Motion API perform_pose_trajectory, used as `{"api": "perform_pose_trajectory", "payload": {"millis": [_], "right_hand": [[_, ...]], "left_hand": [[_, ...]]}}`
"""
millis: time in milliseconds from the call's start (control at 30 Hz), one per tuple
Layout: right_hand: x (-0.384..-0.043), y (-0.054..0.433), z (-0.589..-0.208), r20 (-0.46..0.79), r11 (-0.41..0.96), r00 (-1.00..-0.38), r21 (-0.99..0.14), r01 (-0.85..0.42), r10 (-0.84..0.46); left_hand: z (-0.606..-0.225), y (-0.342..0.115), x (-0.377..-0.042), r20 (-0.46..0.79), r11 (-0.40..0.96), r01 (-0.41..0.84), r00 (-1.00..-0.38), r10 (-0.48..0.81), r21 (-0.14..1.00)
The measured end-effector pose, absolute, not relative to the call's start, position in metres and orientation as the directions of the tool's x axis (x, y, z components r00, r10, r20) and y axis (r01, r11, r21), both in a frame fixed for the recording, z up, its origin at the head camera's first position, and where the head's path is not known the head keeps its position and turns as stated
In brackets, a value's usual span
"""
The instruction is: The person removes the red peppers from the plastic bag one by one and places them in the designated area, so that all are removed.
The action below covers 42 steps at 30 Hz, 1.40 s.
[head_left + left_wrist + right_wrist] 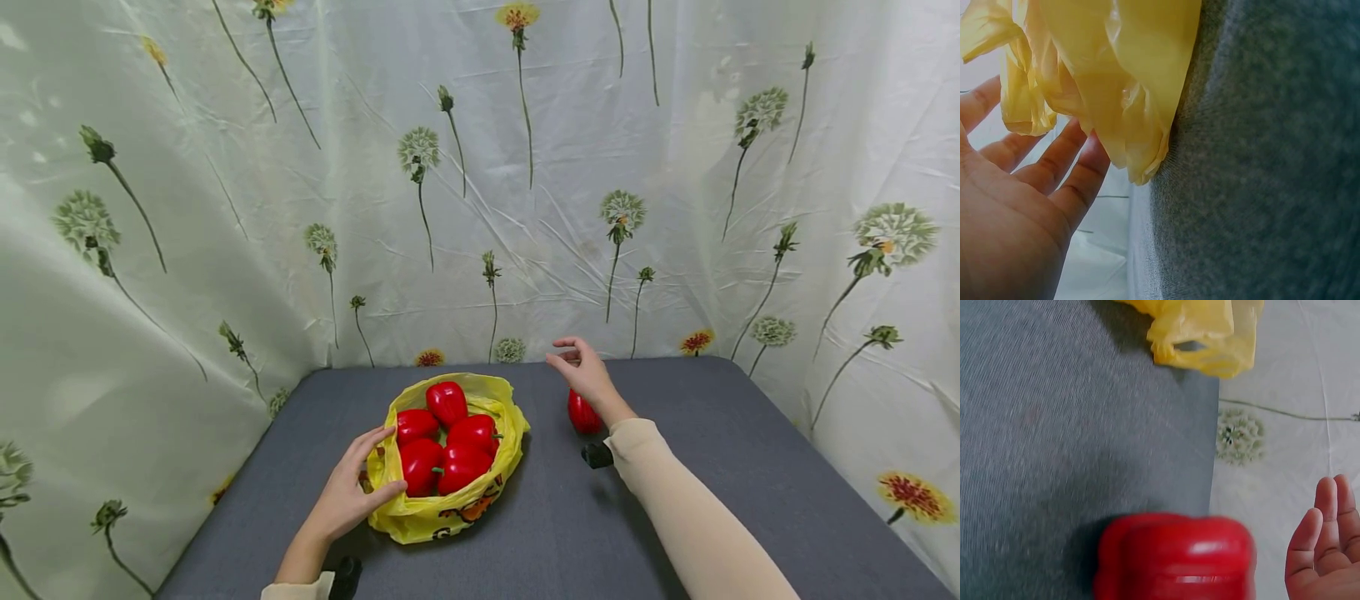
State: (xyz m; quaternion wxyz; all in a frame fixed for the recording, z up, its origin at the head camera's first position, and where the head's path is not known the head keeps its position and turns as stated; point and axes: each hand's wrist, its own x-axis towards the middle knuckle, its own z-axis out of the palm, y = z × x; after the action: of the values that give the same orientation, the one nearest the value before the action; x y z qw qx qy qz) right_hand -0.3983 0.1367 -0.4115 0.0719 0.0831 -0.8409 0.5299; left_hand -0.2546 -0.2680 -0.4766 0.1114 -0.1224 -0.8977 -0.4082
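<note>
A yellow plastic bag (427, 529) stands with its mouth spread wide on the dark grey table, holding several glossy red bell peppers (447, 403). My left hand (347, 492) rests against the bag's left side, fingers spread and fairly straight; in the left wrist view the yellow plastic (1141, 69) covers some fingertips. One more red bell pepper (582, 414) lies on the table to the right of the bag, partly hidden by my right wrist. Above and beyond that pepper hovers my right hand (585, 375), fingers loosely bent and holding nothing. The right wrist view shows the pepper (1179, 556) apart from the fingers.
The grey table (540, 533) ends at a pale curtain (525, 225) printed with dandelions, which hangs behind it and along both sides. Dark wrist cameras sit under both sleeves, close to the tabletop.
</note>
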Motion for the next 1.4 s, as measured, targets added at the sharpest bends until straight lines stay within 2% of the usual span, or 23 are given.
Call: {"api": "perform_pose_trajectory", "payload": {"millis": [833,1400], "right_hand": [[-0.391,0.079,-0.411,0.111,0.331,-0.948,-0.92,-0.212,-0.297],[-0.391,0.065,-0.421,0.063,0.373,-0.938,-0.907,-0.197,-0.341]], "left_hand": [[-0.478,-0.268,-0.254,0.331,0.596,0.369,-0.927,0.178,0.713],[-0.479,-0.266,-0.254,0.349,0.583,0.398,-0.915,0.201,0.708]]}}
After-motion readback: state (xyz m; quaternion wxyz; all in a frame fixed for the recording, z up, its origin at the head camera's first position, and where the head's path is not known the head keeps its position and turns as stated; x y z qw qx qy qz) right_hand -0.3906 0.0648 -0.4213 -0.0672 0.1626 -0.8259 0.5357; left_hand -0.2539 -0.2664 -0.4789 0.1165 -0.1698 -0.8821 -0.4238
